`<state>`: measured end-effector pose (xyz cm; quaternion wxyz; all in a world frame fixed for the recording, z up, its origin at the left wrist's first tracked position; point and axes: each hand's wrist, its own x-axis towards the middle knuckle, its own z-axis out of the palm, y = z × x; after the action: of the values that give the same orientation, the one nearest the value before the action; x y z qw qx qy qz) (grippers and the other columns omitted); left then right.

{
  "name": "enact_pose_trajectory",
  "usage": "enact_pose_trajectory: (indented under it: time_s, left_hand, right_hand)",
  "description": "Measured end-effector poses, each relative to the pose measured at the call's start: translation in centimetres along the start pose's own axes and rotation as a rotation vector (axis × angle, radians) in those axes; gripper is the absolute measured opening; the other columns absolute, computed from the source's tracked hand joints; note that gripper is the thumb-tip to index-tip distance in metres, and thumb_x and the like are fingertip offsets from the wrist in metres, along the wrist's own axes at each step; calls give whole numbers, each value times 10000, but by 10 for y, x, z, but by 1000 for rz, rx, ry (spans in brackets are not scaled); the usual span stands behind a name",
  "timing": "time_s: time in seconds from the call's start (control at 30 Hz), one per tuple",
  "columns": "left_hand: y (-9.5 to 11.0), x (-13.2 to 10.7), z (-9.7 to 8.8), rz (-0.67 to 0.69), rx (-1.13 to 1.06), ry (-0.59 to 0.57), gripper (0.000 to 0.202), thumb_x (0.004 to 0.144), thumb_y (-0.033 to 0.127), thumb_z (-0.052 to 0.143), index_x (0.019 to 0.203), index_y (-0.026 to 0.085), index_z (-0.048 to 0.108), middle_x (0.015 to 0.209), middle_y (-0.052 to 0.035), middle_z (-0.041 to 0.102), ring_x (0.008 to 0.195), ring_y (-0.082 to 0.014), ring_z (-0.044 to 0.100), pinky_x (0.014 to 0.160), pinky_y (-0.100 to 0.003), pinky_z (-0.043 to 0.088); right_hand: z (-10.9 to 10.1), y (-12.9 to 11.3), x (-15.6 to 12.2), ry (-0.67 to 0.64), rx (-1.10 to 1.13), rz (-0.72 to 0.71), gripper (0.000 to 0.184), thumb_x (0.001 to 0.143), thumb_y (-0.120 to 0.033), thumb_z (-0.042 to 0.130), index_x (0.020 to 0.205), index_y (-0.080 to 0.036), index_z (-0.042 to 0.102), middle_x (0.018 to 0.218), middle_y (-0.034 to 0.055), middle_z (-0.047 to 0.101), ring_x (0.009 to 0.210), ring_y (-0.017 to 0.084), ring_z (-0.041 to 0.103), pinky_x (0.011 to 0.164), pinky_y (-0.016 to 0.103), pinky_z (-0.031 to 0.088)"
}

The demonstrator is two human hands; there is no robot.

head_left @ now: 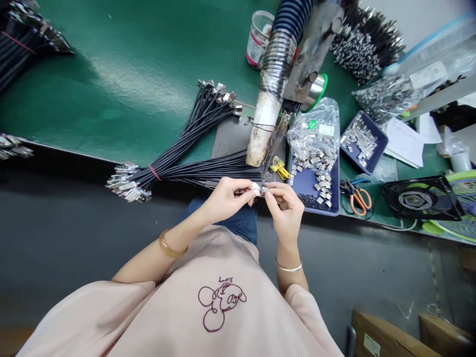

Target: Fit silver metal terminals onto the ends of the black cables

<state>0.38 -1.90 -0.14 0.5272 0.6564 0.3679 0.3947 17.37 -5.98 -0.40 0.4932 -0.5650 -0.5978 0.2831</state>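
My left hand [231, 197] is closed in a pinch, with white wrapping at a fingertip, at the ends of the black cables. It seems to grip one cable, but the fingers hide most of it. Close beside it, my right hand [285, 204] pinches a small metal connector shell [264, 189], and both sets of fingertips nearly meet. A bundle of black cables [193, 169], tied with a red band [155, 172], reaches toward my hands. Its left ends carry silvery metal connectors [128, 182]. Other cables in it fan up to more connectors [219, 94].
Over my hands hangs a duct nozzle [262, 124] beside a soldering iron [277, 139]. A yellow clip [279, 168] lies near a blue tray [334, 198] of metal shells. Further right are a smaller tray [381, 156], orange-handled pliers [360, 201] and a fan [420, 199].
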Motion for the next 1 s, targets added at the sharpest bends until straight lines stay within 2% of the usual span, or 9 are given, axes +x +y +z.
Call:
enact_pose_trajectory:
  time_s: [0.1,0.3,0.53,0.6,0.7,0.8,0.9,1.0]
  left_hand:
    - [-1,1,-4,-39,-43,-67,322,904,255,578,607,139,617,612,-23,650,557,-101,548,573,-223,439]
    - [1,3,-8,-76,-110,-120,338,901,280,604,597,133,619,596,-33,650,547,-99,554,576,-220,446]
    - [2,2,-9,-136,-192,-149,314,898,319,625,644,134,622,553,-13,605,510,-92,539,541,-214,451]
    - [2,2,-11,-155,-221,-168,246,866,290,655,683,125,660,555,-6,594,506,-87,524,521,-206,438]
    - [4,2,-13,-168,-259,-163,164,804,245,697,707,114,709,578,-8,601,524,-83,511,519,-201,423]
    - [5,2,-9,-203,-300,-62,142,773,243,711,744,106,725,595,-2,589,533,-73,475,524,-199,396]
    - [3,2,-2,-240,-309,10,141,754,240,705,726,102,692,575,23,520,526,-58,412,526,-196,343]
    - [1,3,3,-238,-310,6,141,750,214,674,669,108,630,543,54,403,514,-44,315,509,-197,248]
  right_hand:
    - [2,3,0,-38,71,39,81,890,-272,666,854,-218,714,1002,53,736,886,152,723,731,275,620]
    - [2,5,-3,-44,91,18,63,891,-245,665,867,-223,718,1011,48,740,907,153,727,747,276,627]
    - [4,0,-7,51,-206,-267,142,889,-168,639,945,-261,730,1034,44,759,974,196,731,905,406,621]
    - [3,0,-6,9,-144,-208,115,896,-181,638,924,-253,723,1034,46,753,961,191,736,871,385,633]
    - [2,2,-4,-41,47,-41,63,915,-227,638,891,-228,695,1058,54,730,953,184,745,818,345,644]
    - [0,2,-4,63,105,-9,87,961,-251,576,930,-211,647,1109,71,719,973,184,750,840,354,642]
    - [-1,-1,-6,168,-15,-158,73,965,-194,561,983,-220,626,1091,60,741,987,181,749,864,369,639]
    - [-2,-7,-8,202,-245,-404,178,873,-101,683,975,-246,663,1030,26,765,940,165,752,844,325,639]
